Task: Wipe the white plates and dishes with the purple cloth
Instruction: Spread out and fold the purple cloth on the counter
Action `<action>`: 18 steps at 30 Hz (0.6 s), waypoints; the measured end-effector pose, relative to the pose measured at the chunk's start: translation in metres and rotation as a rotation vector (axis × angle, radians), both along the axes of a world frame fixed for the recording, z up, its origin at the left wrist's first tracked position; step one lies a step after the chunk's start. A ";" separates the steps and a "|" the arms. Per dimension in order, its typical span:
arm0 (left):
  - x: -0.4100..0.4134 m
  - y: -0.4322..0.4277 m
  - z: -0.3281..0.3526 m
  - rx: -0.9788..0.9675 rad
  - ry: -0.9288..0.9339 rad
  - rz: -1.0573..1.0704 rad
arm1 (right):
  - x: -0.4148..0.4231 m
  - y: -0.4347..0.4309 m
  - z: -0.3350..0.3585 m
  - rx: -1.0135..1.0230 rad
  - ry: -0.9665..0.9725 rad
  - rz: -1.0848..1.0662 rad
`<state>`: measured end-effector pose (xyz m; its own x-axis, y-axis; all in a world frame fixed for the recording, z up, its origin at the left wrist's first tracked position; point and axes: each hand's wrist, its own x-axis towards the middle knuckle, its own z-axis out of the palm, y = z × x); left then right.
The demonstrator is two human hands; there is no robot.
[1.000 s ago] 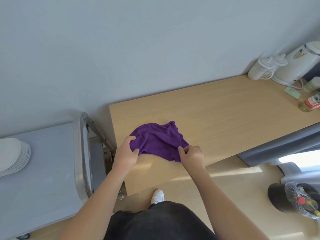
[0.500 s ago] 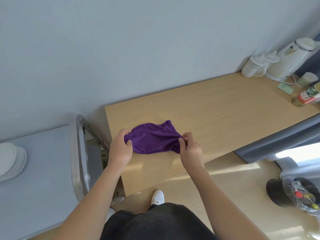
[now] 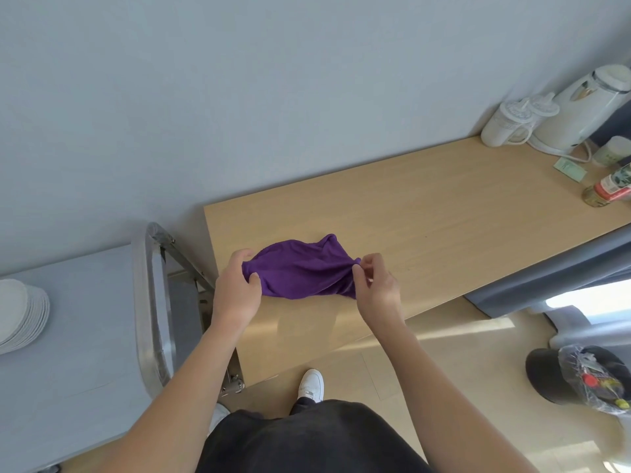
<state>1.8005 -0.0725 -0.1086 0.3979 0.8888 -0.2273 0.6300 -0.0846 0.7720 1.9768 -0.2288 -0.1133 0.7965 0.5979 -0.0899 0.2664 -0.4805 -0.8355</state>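
While the left hand (image 3: 235,291) grips one end of the purple cloth (image 3: 300,271) and the right hand (image 3: 375,291) pinches the other, the cloth stretches bunched between them over the wooden table (image 3: 444,213), near its left edge (bare top runs right toward a kettle (image 3: 580,107)). White plates (image 3: 20,315) sit stacked at the grey cart's (image 3: 85,319) far left edge, well apart.

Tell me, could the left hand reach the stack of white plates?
Probably, with a sideways stretch: only the metal handle and bare cart top lie between the left hand and white plates, though it grips the purple cloth.
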 end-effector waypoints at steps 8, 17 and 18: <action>0.006 -0.004 -0.002 -0.025 0.005 -0.011 | 0.012 -0.002 -0.006 -0.237 0.183 -0.035; -0.001 -0.010 -0.013 -0.094 0.062 -0.041 | 0.011 -0.005 -0.017 -0.343 0.202 -0.001; -0.002 -0.011 -0.014 -0.092 0.072 -0.047 | 0.010 -0.006 -0.018 -0.311 0.190 -0.005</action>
<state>1.7988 -0.0838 -0.1228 0.4184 0.8437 -0.3363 0.6813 -0.0467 0.7305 1.9871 -0.2348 -0.1316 0.7509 0.5147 -0.4139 0.1172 -0.7205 -0.6835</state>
